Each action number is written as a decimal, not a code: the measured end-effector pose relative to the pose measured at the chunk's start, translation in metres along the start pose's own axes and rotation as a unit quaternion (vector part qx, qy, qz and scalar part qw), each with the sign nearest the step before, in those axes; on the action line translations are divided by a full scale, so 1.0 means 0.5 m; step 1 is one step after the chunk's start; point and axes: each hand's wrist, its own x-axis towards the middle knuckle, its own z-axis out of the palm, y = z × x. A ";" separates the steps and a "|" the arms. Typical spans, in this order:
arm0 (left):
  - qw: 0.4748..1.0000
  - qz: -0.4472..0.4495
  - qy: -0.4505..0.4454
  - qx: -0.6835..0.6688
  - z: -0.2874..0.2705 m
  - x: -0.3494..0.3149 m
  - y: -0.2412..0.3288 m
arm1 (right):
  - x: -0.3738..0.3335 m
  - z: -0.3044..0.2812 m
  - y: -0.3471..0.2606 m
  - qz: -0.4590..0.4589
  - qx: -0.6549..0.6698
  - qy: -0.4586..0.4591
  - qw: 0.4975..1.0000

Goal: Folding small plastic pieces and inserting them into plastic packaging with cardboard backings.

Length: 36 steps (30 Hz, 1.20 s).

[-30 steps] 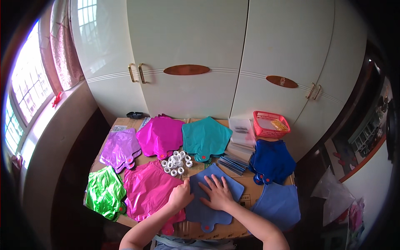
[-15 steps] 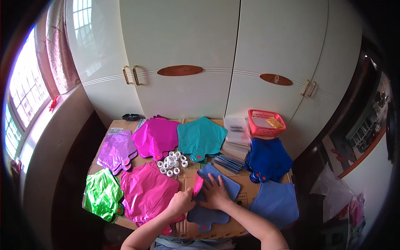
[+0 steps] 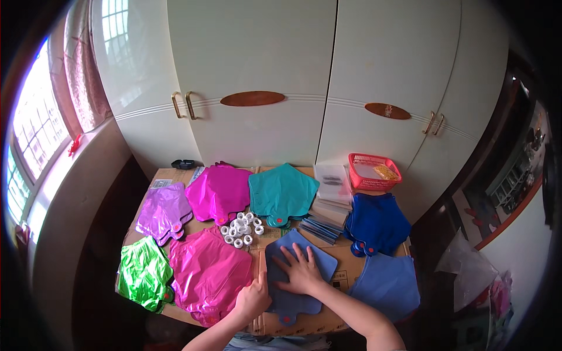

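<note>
The left hand [image 3: 253,298] is lifting clear of the pink strip it pinched earlier, curled loosely at the edge of the blue balloon [image 3: 297,275] lying mid-table; the right hand [image 3: 301,272] is pressing it flat, fingers spread

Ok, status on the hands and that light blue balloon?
Right hand flat on light blue foil balloon. Left hand at its left edge, finger raised. White rings lie apart; nothing in the way.

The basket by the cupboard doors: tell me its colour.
The basket is red or coral pink, an open plastic mesh; the head view shows it at the table's far right.
</note>
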 end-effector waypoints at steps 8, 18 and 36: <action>0.998 -0.016 -0.044 -0.035 -0.010 -0.018 0.002 | 0.000 0.018 0.006 0.005 0.000 0.014 1.000; 0.995 -0.040 0.067 -0.059 -0.009 0.073 0.003 | -0.001 0.013 0.008 -0.017 0.005 0.012 1.000; 0.989 0.049 0.081 -0.110 0.019 0.088 0.028 | -0.001 0.024 0.023 -0.032 0.047 0.048 0.997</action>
